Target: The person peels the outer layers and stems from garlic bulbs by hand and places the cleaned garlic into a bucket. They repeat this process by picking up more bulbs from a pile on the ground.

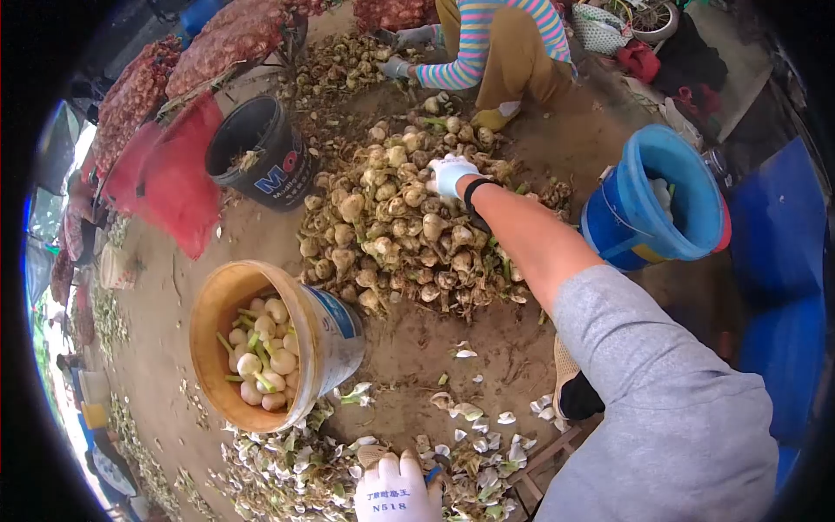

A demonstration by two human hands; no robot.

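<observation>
A large heap of unpeeled garlic bulbs (383,226) with dry roots and stalks lies on the ground ahead. Stretched out over its upper part, my right hand (454,176) in a white glove has its fingers curled down on a garlic bulb; the fingertips are partly hidden. Low in view, above scattered peelings (487,452), is my left hand (391,494), also gloved. Its fingers are bent closed, and a small blue piece shows beside them; the rest of what it holds is hidden. Left of the heap, a tilted white bucket (204,348) contains peeled garlic bulbs (265,348) with green stems.
A black bucket (261,157) stands left of the heap, a blue bucket (622,209) right of it. Beyond the heap, a person (487,52) in a striped top handles garlic with gloved hands. Filled red mesh sacks (230,48) and a pink-red net (178,178) lie far left.
</observation>
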